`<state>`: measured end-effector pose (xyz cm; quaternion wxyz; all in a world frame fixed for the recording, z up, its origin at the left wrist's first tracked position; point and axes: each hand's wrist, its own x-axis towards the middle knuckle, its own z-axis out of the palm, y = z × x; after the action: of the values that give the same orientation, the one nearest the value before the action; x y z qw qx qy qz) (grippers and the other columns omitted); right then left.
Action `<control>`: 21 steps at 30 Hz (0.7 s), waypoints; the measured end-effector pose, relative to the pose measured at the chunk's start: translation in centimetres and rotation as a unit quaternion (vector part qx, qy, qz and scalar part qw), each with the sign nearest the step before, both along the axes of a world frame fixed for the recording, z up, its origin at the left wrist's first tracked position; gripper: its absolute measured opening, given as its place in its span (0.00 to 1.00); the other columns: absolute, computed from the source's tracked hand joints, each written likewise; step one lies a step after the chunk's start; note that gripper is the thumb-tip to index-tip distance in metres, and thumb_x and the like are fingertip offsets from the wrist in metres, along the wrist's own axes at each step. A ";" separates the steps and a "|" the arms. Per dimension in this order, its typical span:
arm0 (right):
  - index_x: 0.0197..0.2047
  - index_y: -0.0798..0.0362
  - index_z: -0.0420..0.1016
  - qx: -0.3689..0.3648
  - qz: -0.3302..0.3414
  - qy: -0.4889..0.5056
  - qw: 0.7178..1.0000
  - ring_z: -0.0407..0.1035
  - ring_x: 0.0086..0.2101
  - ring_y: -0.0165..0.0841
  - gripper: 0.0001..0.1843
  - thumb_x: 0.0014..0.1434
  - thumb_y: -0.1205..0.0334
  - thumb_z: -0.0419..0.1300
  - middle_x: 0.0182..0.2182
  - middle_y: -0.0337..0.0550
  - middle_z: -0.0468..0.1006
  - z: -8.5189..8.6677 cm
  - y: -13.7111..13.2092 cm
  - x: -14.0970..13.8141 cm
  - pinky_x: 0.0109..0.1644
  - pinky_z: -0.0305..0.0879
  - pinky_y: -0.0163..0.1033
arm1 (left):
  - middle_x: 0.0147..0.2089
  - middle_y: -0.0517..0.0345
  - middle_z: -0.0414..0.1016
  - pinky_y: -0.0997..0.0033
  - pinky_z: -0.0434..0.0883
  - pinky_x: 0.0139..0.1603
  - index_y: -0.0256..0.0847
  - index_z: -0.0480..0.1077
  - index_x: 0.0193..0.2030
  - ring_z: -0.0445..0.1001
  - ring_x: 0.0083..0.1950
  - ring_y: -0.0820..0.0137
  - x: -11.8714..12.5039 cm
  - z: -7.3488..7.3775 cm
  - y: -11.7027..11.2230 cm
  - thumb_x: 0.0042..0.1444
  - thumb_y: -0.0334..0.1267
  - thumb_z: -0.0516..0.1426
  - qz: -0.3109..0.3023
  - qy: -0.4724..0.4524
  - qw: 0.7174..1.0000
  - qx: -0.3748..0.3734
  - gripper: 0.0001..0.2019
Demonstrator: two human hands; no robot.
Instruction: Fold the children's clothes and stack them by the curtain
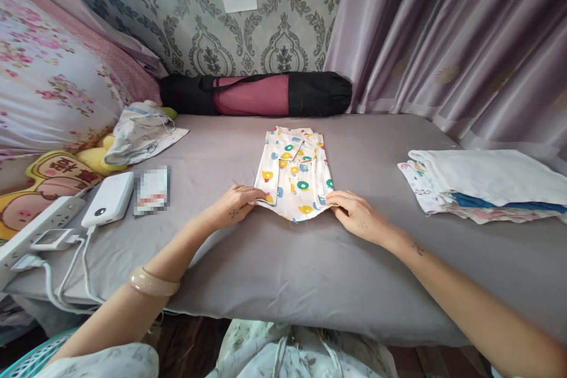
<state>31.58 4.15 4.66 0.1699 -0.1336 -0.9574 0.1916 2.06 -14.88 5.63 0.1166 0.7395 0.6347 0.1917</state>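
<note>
A small white shirt (295, 180) with colourful printed figures lies on the grey sheet in front of me, its sides and sleeves folded inward into a narrow strip. My left hand (237, 204) pinches the near left corner of the shirt between thumb and fingers. At the near right corner, my right hand (357, 212) grips the cloth in the same way. Between the two hands the near edge sags slightly toward me. Parts of both thumbs are hidden by the fabric and fingers.
A stack of folded clothes (491, 180) lies on the right. To the left are a power bank (108, 198), a power strip (42, 236) with cables, a blurred packet (152, 190), a crumpled cloth (142, 133) and a yellow plush cushion (57, 183). A rolled black-and-pink bag (254, 94) rests along the wall.
</note>
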 end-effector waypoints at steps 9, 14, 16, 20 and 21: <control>0.44 0.49 0.74 -0.065 -0.135 -0.024 0.988 0.66 0.24 0.31 0.13 0.63 0.59 0.49 0.29 0.38 0.78 0.9 2.5 -2.4 0.30 0.59 0.34 | 0.25 0.63 0.65 0.76 0.58 0.27 0.38 0.73 0.39 0.60 0.27 0.75 -0.3 0.3 2.5 0.61 0.52 0.48 0.189 -0.155 0.969 -0.019 0.20; 0.38 0.50 0.72 -0.022 -0.165 -0.037 0.985 0.67 0.26 0.33 0.12 0.63 0.60 0.48 0.27 0.40 0.76 0.4 3.3 -3.5 0.30 0.56 0.35 | 0.22 0.64 0.59 0.75 0.54 0.25 0.38 0.68 0.30 0.57 0.26 0.75 -0.9 -0.8 4.2 0.56 0.52 0.52 0.233 -0.206 0.950 -0.002 0.18; 0.38 0.50 0.72 0.001 -0.168 -0.047 0.985 0.68 0.27 0.34 0.12 0.63 0.60 0.48 0.28 0.41 0.76 0.2 3.4 -3.7 0.30 0.56 0.35 | 0.22 0.65 0.56 0.75 0.53 0.25 0.39 0.64 0.26 0.56 0.26 0.75 -1.0 -1.0 4.6 0.55 0.51 0.52 0.246 -0.199 0.949 -0.003 0.17; 0.39 0.50 0.72 0.037 -0.167 -0.047 0.984 0.70 0.32 0.35 0.12 0.64 0.61 0.47 0.32 0.43 0.78 -0.4 3.7 -3.7 0.32 0.57 0.36 | 0.22 0.66 0.54 0.74 0.52 0.26 0.40 0.59 0.23 0.54 0.26 0.76 -0.9 -0.9 5.0 0.54 0.49 0.51 0.265 -0.154 0.952 -0.007 0.17; 0.40 0.50 0.72 0.044 -0.166 -0.044 0.984 0.71 0.33 0.35 0.12 0.64 0.60 0.48 0.34 0.44 0.78 -0.6 3.8 -3.7 0.32 0.58 0.36 | 0.22 0.66 0.55 0.74 0.53 0.27 0.40 0.60 0.23 0.55 0.26 0.76 -0.9 -0.9 5.1 0.54 0.49 0.51 0.269 -0.145 0.952 -0.009 0.16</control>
<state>27.87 7.90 4.11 0.1626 -0.2911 -0.9360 0.1125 1.14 -9.81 4.70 0.1581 0.5048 0.7879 0.3153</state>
